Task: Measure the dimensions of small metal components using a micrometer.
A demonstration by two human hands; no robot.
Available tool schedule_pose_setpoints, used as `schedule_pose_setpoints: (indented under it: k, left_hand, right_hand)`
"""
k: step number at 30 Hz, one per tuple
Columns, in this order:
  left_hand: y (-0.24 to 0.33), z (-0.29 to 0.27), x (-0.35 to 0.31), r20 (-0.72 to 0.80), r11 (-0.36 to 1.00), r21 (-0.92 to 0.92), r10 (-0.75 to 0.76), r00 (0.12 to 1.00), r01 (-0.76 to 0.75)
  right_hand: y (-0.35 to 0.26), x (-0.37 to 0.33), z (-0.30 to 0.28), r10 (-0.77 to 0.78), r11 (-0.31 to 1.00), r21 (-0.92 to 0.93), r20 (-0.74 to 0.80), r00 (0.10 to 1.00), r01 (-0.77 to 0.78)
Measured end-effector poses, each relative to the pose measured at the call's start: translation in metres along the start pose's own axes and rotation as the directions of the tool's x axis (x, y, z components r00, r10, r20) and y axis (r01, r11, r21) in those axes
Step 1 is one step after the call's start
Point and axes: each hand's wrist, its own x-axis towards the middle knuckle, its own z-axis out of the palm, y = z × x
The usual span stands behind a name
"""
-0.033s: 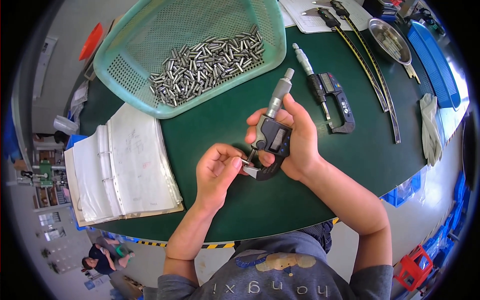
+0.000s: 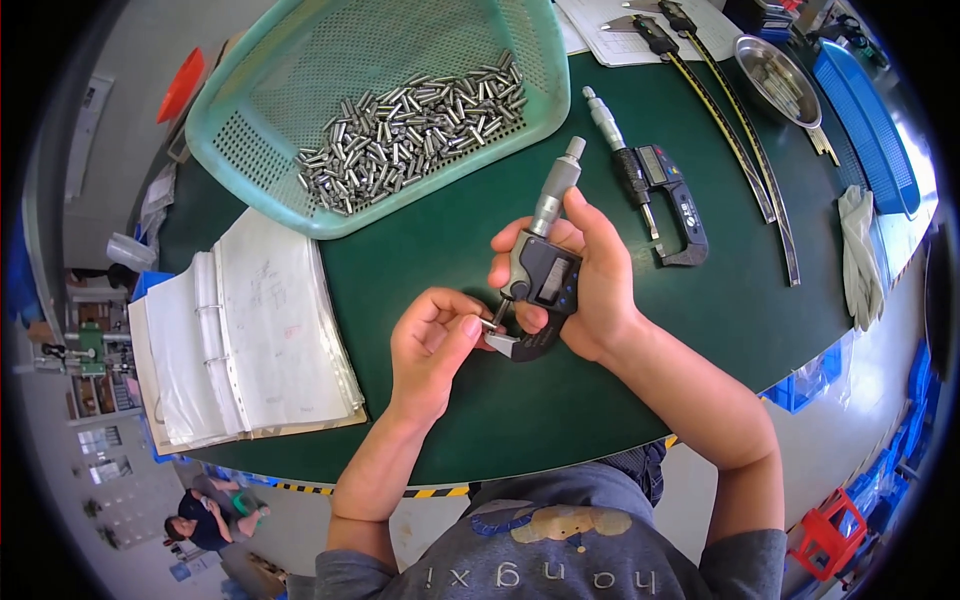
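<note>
My right hand [image 2: 606, 280] is wrapped around a digital outside micrometer [image 2: 542, 268], its grey thimble pointing away from me and its frame toward me. Between the thumb and fingertips of my left hand [image 2: 428, 345] is a small metal pin [image 2: 489, 324], held at the micrometer's measuring gap. Whether both measuring faces touch the pin is too small to tell. Beyond my hands, a green plastic basket [image 2: 262, 202] holds many similar loose metal pins [image 2: 410, 135]. A second digital micrometer [image 2: 660, 180] lies on the table to the right of my right hand.
An open ring binder [image 2: 275, 330] lies on the green table [image 2: 440, 250] at left. Two digital calipers [image 2: 716, 115] lie at the far right, near a metal bowl [image 2: 775, 50], a blue basket [image 2: 870, 125] and white gloves [image 2: 860, 255]. Another person [image 2: 205, 518] sits in the background.
</note>
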Motion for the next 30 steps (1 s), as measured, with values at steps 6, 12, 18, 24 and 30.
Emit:
schedule_pose_setpoints:
  k: [6, 12, 18, 24, 30]
  left_hand:
    - [0.0027, -0.0009, -0.0006, -0.013, 0.998, 0.062, -0.019, 1.0, 0.019]
    - [0.0018, 0.0006, -0.0009, -0.003, 1.0, -0.013, -0.005, 1.0, 0.005]
    - [0.0015, 0.0008, -0.0026, 0.024, 1.0, -0.006, 0.007, 1.0, -0.006]
    - [-0.0022, 0.0018, 0.0008, 0.048, 1.0, -0.008, 0.012, 0.999, -0.012]
    - [0.0022, -0.0007, -0.003, 0.027, 1.0, 0.003, 0.027, 0.999, -0.027]
  right_hand:
    - [0.0016, 0.0006, 0.0005, -0.012, 1.0, -0.026, 0.007, 1.0, 0.012]
    - [0.0025, 0.0003, 0.0033, -0.013, 1.0, 0.002, -0.032, 0.999, 0.013]
    - [0.0017, -0.0004, 0.0022, -0.004, 1.0, 0.002, 0.001, 1.0, 0.004]
    - [0.0025, 0.0016, -0.0039, -0.022, 0.999, -0.033, -0.012, 1.0, 0.022]
    - [0.0027, 0.0, 0.0031, -0.034, 0.998, -0.057, -0.01, 0.999, 0.034]
